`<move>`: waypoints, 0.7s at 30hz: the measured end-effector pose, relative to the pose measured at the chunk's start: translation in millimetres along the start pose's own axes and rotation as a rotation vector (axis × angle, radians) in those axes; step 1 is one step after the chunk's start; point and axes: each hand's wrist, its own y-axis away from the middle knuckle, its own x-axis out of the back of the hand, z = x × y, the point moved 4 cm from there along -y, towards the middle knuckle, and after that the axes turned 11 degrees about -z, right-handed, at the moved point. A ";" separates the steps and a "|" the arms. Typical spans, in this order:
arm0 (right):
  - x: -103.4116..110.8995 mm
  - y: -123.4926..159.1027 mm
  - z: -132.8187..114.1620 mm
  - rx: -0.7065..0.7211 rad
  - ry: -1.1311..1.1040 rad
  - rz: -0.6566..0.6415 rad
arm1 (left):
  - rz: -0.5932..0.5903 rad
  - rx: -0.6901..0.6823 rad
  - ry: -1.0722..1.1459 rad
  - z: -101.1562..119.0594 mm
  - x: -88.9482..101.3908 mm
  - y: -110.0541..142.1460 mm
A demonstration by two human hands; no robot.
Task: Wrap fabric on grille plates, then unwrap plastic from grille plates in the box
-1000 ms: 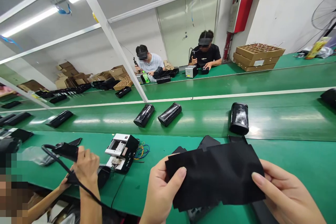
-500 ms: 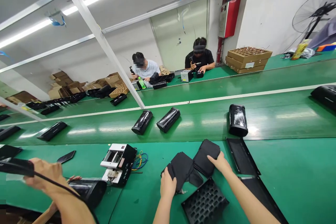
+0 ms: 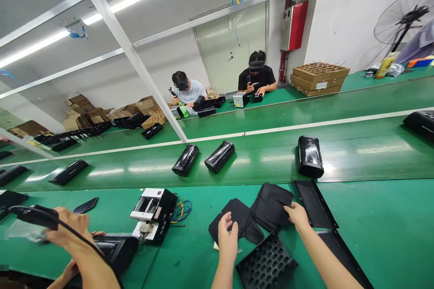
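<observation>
My left hand point(image 3: 228, 235) is open, its fingers apart and curved just over a pile of thin black sheets point(image 3: 233, 211); I cannot tell whether it touches them. With thumb and fingers pinched, my right hand point(image 3: 298, 216) grips the right edge of a black sheet point(image 3: 280, 199) on a second, fanned-out pile. Between my forearms lies a black panel with rows of oblong holes point(image 3: 266, 262). Right of the piles sits a long shallow black panel point(image 3: 315, 203), and another black panel point(image 3: 342, 253) is partly behind my right forearm.
A co-worker's hand point(image 3: 69, 230) at left holds a corded black tool near a glossy black casing point(image 3: 117, 253). A white-and-black machine point(image 3: 154, 214) stands on the green bench. Several black casings, one a glossy casing point(image 3: 310, 157), lie on the belt point(image 3: 264, 162). Two people sit opposite.
My left hand has lifted off the left pile and opened, shifting slightly right. My right hand has moved right, and the sheets of the right pile have spread that way.
</observation>
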 end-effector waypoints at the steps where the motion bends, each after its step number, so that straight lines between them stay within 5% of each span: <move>1: -1.8 6.7 -5.8 0.020 -0.065 -0.008 | -0.032 0.047 0.065 -0.5 -11.2 2.6; 6: -25.5 58.4 -53.9 0.162 -0.367 -0.144 | -0.333 0.395 0.616 12.3 -73.2 26.3; 9: -36.9 98.6 -87.5 0.244 -0.641 -0.310 | -0.339 0.350 0.951 46.6 -85.6 36.5; 12: -32.7 132.2 -115.0 0.298 -0.764 -0.431 | -0.249 0.118 0.998 91.3 -68.8 44.5; 17: -6.1 155.7 -142.2 0.224 -0.945 -0.627 | -0.470 0.044 0.721 153.2 -29.7 75.9; 21: 4.5 160.9 -147.6 0.055 -0.845 -0.787 | -0.621 -0.034 0.533 182.5 -6.7 102.8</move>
